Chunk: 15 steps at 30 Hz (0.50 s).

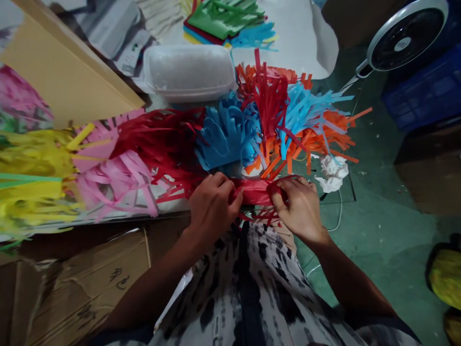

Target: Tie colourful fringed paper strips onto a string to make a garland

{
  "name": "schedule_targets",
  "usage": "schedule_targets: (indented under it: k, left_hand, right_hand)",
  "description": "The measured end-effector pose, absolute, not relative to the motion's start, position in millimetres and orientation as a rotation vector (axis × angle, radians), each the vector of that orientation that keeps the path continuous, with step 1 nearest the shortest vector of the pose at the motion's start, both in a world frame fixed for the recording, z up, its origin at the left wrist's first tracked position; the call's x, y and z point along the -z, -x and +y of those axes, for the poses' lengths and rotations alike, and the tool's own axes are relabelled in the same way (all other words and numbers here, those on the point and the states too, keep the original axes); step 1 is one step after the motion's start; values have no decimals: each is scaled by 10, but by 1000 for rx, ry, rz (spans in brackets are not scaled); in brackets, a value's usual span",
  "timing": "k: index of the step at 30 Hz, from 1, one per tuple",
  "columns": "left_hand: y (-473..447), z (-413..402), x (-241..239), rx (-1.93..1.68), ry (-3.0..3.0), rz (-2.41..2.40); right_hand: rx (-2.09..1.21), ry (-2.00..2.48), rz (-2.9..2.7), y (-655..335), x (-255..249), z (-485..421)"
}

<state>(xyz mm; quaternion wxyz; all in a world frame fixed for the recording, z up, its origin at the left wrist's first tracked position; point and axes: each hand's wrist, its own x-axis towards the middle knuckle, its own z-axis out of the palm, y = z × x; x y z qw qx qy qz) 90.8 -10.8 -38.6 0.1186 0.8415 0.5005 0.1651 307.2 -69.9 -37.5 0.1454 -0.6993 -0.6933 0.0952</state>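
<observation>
Above patterned clothing, left hand and right hand pinch a rolled red fringed paper strip.

A worker's left hand and right hand are bare, as are both forearms. The garment is pale, off-white cloth blotched with black and grey patches (an uneven, tie-dye sort of print). Its marks run in loose streaks down the front, and the cloth lies in soft folds. Sleeve edges show at the near rim of the frame: a dark left sleeve and a grey-and-dark right sleeve.
</observation>
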Motion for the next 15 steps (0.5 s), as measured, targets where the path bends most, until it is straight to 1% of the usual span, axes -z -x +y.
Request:
schedule_targets:
  k: [4, 7, 9, 12, 15]
  left_hand:
    - [-928, -129, 394, -475, -2497, 1504]
    - [-913, -165, 404, -603, -2559, 1494]
    - [-874, -177, 418, -688, -2625, 1317]
    - [-800, -162, 437, -644, -2620, 935]
    - [-751, -131, 430, -576, -2622, 811]
  right_hand:
    - [-217, 2049, -2033, -3049, 355, -698]
    - [-177, 2068, -2036, -3008, 346, -698]
    - [-170, 2070, -2038, -2994, 350, -693]
    - [-202, 2071, -2021, -3048, 356, -682]
    - [-224, 2089, -1910, -3198, 310, -710]
